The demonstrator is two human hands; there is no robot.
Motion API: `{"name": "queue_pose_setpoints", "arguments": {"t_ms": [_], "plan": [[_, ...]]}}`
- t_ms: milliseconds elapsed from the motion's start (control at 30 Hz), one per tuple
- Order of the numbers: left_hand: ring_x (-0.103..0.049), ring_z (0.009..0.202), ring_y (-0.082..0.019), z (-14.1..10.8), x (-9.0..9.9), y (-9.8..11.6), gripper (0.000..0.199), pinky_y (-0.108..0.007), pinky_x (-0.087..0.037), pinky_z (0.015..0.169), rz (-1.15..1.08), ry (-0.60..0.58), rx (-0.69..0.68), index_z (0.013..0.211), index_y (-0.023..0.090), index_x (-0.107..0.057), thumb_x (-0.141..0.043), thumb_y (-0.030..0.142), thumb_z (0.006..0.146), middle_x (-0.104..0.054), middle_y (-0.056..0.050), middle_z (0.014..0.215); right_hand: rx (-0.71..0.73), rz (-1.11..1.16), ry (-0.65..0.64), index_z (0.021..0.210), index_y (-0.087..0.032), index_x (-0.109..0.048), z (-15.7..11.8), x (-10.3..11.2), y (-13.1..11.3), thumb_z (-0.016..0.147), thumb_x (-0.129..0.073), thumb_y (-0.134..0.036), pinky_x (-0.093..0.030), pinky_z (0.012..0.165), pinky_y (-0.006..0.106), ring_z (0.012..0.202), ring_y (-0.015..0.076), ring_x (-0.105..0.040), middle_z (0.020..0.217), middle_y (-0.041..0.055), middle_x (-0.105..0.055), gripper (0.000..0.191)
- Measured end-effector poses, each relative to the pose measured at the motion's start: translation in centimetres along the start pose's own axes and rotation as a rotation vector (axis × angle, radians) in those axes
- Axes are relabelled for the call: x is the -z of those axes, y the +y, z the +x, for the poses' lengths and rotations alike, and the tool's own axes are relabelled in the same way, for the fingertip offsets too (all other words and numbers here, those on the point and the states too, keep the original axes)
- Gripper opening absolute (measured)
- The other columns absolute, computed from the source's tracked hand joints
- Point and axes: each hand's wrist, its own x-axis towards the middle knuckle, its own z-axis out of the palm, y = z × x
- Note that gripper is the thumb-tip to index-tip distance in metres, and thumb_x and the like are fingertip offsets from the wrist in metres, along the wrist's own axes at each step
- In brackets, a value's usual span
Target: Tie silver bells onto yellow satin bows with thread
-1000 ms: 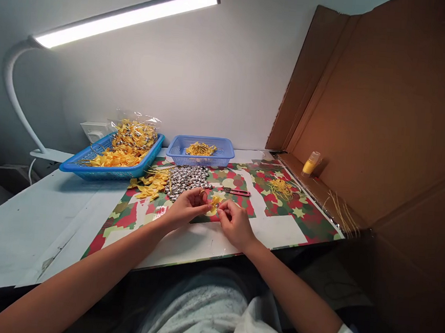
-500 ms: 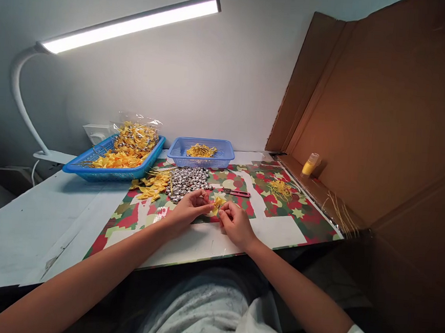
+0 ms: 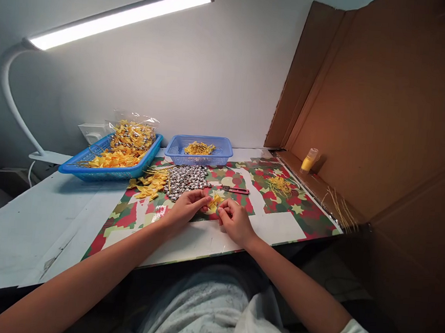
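A small yellow ribbon bow (image 3: 215, 202) is between my two hands, just above the patterned mat. My left hand (image 3: 189, 206) pinches its left side between thumb and fingers. My right hand (image 3: 235, 222) is closed at its right side, with fingertips pressed together; any cord or bell in them is too small to make out. Behind my left hand lies a cluster of silver bells (image 3: 188, 180). Loose yellow bows (image 3: 150, 185) with cord tails lie left of the bells. Thread snips (image 3: 236, 190) with a pinkish handle rest just beyond my right hand.
A blue basket (image 3: 106, 173) holds yellow bows and a clear bag at the left. A lighter blue basket (image 3: 198, 160) stands at the back. Yellow cords (image 3: 280, 185) lie on the right. A small yellow bottle (image 3: 308, 161) stands by the cardboard wall (image 3: 385, 107). A lamp (image 3: 122, 15) hangs above.
The view has shifted slightly, so the surroundings sit a little further left and higher. Both hands stay at the yellow bow, with only a slight shift in how it sits between the fingertips.
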Motion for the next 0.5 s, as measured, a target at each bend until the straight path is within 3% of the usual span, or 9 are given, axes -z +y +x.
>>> {"name": "queue_pose_setpoints", "arguments": {"t_ms": [267, 500], "plan": [[-0.052, 0.055, -0.010, -0.27, -0.17, 0.08, 0.039, -0.022, -0.042, 0.054, 0.034, 0.015, -0.058, 0.064, 0.016, -0.057, -0.075, 0.051, 0.065, -0.057, 0.002, 0.057, 0.011, 0.009, 0.000, 0.072, -0.021, -0.045, -0.01, -0.02, 0.20, 0.082, -0.045, -0.028, -0.037, 0.045, 0.022, 0.042, 0.0104, -0.046, 0.051, -0.0050, -0.053, 0.011], [-0.055, 0.060, -0.010, -0.38, -0.17, 0.03, 0.033, -0.021, -0.043, 0.056, 0.013, -0.013, -0.089, 0.074, 0.016, -0.061, -0.079, 0.041, 0.064, -0.061, 0.001, 0.066, 0.001, 0.007, -0.008, 0.072, -0.021, -0.045, -0.07, 0.03, -0.02, 0.083, -0.045, -0.029, -0.037, 0.045, 0.022, 0.042, 0.0105, -0.046, 0.050, -0.0052, -0.052, 0.013]]}}
